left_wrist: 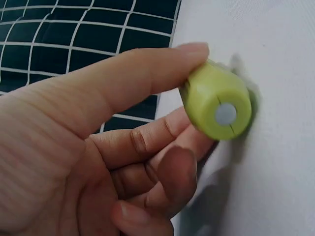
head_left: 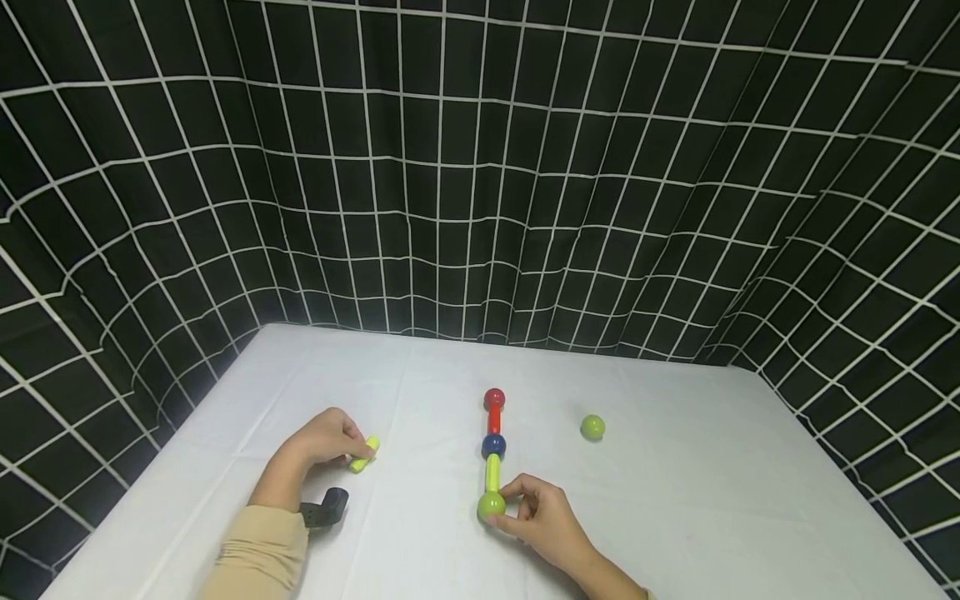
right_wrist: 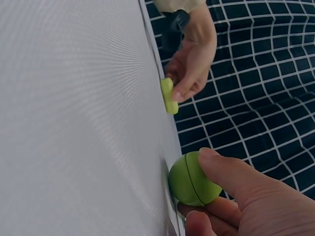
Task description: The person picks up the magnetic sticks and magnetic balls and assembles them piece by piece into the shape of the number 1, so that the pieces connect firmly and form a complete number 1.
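Note:
My left hand (head_left: pixel 327 439) pinches a yellow-green magnetic rod (head_left: pixel 364 455) at the left of the table. In the left wrist view the rod (left_wrist: pixel 219 105) shows a round grey metal spot on its near end. My right hand (head_left: pixel 546 518) holds a green ball (head_left: pixel 491 506) between thumb and fingers; a seam runs round the ball (right_wrist: pixel 189 179) in the right wrist view. This ball meets the near end of another yellow-green rod (head_left: pixel 492 473). Beyond that rod, in one line, come a blue ball (head_left: pixel 493 446), a red rod (head_left: pixel 494 418) and a red ball (head_left: pixel 494 398).
A second green ball (head_left: pixel 592 427) lies apart, right of the line of pieces. The white-covered table (head_left: pixel 675 500) is bounded at the back and sides by a black curtain (head_left: pixel 465 183) with white grid lines. A black device (head_left: pixel 327 508) is strapped at the left wrist.

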`<move>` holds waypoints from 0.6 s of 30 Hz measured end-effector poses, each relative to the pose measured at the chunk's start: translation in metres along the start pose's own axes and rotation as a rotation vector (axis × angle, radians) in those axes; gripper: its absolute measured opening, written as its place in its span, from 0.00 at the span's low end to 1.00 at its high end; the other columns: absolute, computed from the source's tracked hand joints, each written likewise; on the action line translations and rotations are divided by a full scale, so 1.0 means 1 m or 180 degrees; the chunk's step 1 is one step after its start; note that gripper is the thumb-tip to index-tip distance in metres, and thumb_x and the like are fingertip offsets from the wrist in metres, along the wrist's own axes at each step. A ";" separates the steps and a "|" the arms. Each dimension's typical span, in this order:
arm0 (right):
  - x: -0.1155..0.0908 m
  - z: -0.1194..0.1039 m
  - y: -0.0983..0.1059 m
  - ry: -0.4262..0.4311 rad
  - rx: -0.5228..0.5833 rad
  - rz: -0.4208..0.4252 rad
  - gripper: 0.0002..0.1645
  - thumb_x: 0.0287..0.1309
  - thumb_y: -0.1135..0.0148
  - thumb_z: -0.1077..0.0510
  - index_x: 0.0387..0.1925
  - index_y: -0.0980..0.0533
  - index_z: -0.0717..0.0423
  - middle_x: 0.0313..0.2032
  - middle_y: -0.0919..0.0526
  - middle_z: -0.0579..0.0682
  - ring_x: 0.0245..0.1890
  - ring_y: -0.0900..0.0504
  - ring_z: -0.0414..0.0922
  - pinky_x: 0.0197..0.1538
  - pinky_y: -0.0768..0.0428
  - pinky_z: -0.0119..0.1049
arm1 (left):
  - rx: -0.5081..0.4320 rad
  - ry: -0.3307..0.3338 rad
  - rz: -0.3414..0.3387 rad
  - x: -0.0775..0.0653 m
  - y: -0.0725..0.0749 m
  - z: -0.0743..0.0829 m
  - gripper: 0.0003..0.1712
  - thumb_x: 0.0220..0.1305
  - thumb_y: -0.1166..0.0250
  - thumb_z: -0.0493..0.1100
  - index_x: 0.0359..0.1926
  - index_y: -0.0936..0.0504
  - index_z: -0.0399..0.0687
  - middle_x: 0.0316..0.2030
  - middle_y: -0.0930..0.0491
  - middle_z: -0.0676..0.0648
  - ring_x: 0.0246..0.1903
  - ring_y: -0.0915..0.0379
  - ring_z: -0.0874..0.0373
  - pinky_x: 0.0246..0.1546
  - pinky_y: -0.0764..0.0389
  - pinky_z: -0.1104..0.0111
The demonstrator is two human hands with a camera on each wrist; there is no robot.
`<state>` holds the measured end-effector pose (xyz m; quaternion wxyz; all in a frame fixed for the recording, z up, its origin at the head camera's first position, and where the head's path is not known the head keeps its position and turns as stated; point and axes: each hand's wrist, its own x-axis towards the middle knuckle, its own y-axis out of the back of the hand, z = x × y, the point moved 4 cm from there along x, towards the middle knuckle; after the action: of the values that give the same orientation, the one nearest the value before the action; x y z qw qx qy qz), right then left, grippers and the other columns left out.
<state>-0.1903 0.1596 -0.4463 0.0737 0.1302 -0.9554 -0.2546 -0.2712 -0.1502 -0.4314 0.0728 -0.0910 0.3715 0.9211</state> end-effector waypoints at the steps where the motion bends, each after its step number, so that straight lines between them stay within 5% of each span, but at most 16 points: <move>1: 0.000 0.000 0.000 0.0003 0.0001 0.0000 0.17 0.43 0.27 0.55 0.35 0.23 0.59 0.13 0.31 0.42 0.13 0.37 0.29 0.16 0.37 0.20 | 0.0046 -0.0020 0.0024 -0.001 0.000 0.002 0.12 0.41 0.27 0.44 0.22 0.19 0.40 0.16 0.25 0.49 0.15 0.36 0.61 0.20 0.31 0.71; 7: 0.000 0.001 0.000 0.0022 -0.0020 -0.0003 0.18 0.43 0.27 0.54 0.35 0.23 0.59 0.14 0.31 0.41 0.13 0.37 0.28 0.16 0.38 0.20 | 0.0167 -0.0072 -0.0004 -0.005 0.003 0.008 0.12 0.41 0.27 0.45 0.19 0.19 0.41 0.11 0.28 0.51 0.14 0.37 0.61 0.19 0.34 0.72; 18: 0.000 0.000 0.001 0.0032 -0.0037 0.0007 0.17 0.43 0.27 0.55 0.34 0.22 0.59 0.14 0.32 0.42 0.13 0.37 0.29 0.16 0.38 0.19 | -0.0252 -0.0052 -0.0054 -0.002 0.007 0.009 0.15 0.47 0.29 0.44 0.32 0.17 0.37 0.17 0.24 0.49 0.17 0.34 0.59 0.21 0.31 0.70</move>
<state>-0.1906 0.1605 -0.4453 0.0795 0.1300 -0.9537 -0.2595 -0.2714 -0.1489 -0.4197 0.0800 -0.0895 0.3333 0.9351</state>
